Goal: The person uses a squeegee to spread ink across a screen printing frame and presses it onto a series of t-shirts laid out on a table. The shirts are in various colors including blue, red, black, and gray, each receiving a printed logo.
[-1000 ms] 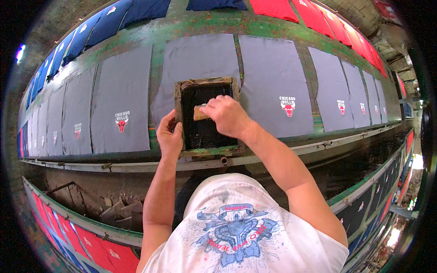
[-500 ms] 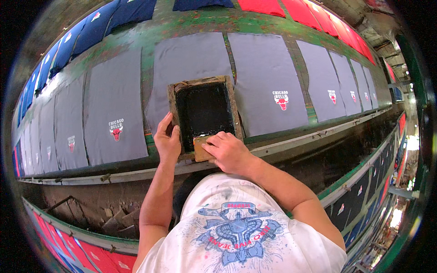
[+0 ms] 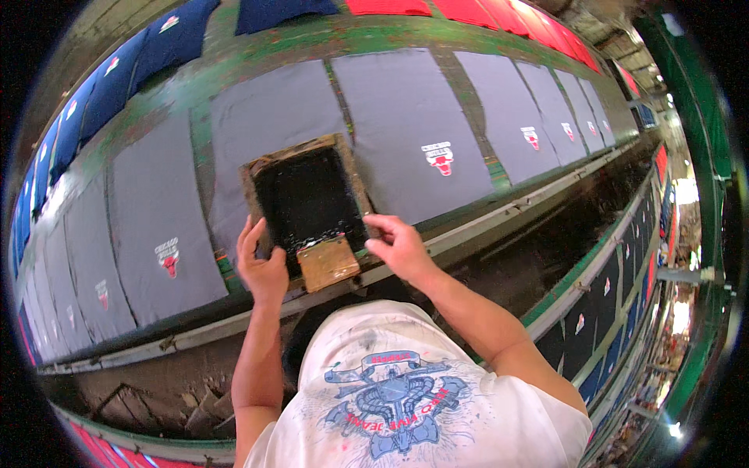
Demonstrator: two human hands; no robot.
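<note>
A wooden screen-printing frame [image 3: 290, 147] with a dark, wet, ink-covered screen [image 3: 300, 195] lies on a grey fabric piece [image 3: 250, 109] in front of me. My left hand [image 3: 261, 261] grips the frame's left side, fingers curved along its outer edge. My right hand [image 3: 394, 243] holds the frame's right side near its lower corner, thumb and fingers on the wood. A flat tan squeegee [image 3: 328, 265] rests at the near end inside the frame, with neither hand on it.
A long green printing table [image 3: 257, 48] carries several grey pieces with red-and-white animal-head prints [image 3: 441, 160], and navy [image 3: 109, 93] and red [image 3: 460, 12] pieces along its far side. A metal rail [image 3: 460, 238] runs along the near edge. Another rack of fabric [image 3: 593, 320] lies at right.
My right hand has let go of the squeegee, which now lies at the frame's near end, and has moved onto the frame's right side. The view has turned, tilting the table.
</note>
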